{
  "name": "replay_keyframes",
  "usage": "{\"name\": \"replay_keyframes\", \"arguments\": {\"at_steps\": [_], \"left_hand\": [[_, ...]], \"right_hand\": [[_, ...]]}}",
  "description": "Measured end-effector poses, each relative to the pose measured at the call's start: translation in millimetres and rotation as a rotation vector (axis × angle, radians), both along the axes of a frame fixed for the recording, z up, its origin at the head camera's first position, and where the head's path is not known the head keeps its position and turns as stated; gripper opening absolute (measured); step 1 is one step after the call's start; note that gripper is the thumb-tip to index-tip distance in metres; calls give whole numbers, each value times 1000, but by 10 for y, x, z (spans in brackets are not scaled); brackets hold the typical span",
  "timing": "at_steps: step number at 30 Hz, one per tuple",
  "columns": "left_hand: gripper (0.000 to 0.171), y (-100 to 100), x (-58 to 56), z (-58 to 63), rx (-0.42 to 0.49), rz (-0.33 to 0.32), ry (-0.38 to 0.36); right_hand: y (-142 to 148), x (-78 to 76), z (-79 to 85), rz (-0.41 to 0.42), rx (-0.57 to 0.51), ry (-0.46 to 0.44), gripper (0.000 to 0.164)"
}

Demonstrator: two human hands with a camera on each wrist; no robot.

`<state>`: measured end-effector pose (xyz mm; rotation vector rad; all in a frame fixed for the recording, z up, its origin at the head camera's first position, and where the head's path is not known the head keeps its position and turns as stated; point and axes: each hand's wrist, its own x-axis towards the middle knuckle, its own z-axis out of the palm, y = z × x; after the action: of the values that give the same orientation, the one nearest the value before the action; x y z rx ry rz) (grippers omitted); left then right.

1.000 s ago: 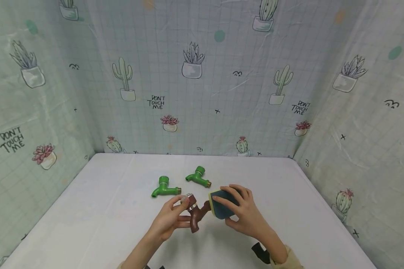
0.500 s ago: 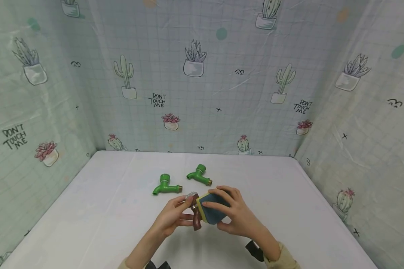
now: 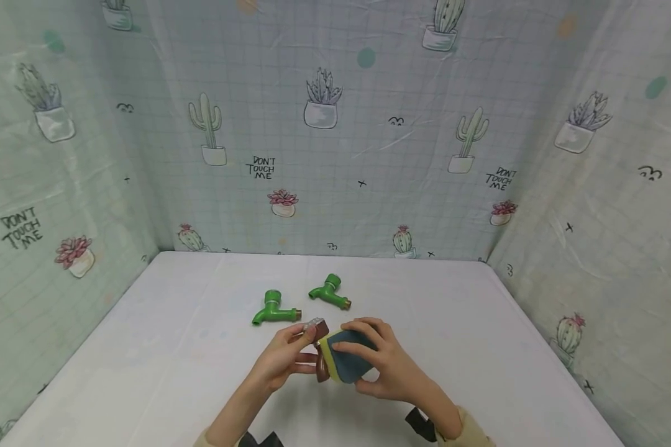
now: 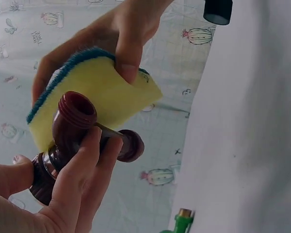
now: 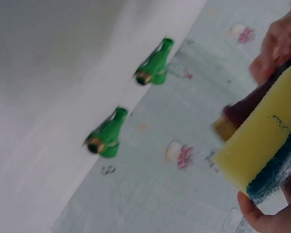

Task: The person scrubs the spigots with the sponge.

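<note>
My left hand [image 3: 279,357] grips a dark brown tap [image 3: 322,370] by its squarish handle, with thumb on one side and fingers behind. In the left wrist view the ribbed open end of the tap [image 4: 80,109] faces the camera, and two fingers lie along its body. A sponge [image 3: 353,359], yellow with a blue scouring layer, sits in my right hand [image 3: 391,363], pinched between thumb and spread fingers. Its yellow side lies against the tap and hides much of the body in the head view. The brassy threaded end [image 5: 224,128] shows beside the sponge in the right wrist view.
Two green taps, one nearer the left [image 3: 275,310] and one farther back [image 3: 331,292], lie on the white table [image 3: 173,347] beyond my hands. A cactus-print curtain [image 3: 363,124] encloses the table at the back and sides. Black pieces [image 3: 421,425] sit by my wrists.
My right hand has brought the sponge leftward, from the tap's far end onto its body, and slightly down. The left hand keeps its grip while the tap has turned a little. The green taps stay put.
</note>
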<state>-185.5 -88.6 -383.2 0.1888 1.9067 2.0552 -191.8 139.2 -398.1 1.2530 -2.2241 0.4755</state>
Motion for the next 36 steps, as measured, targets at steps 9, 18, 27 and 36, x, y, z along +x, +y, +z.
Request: {"name": "replay_keyframes", "arguments": {"at_steps": [9, 18, 27, 36], "left_hand": [[65, -57, -7, 10, 57, 44, -14], [67, -77, 46, 110, 88, 29, -28], [66, -65, 33, 119, 113, 69, -37], [67, -12, 1, 104, 90, 34, -35]], "right_hand": [[221, -209, -56, -204, 2, 71, 75], [9, 14, 43, -59, -5, 95, 73], [216, -202, 17, -207, -80, 95, 74], [-5, -21, 38, -37, -42, 90, 74]]}}
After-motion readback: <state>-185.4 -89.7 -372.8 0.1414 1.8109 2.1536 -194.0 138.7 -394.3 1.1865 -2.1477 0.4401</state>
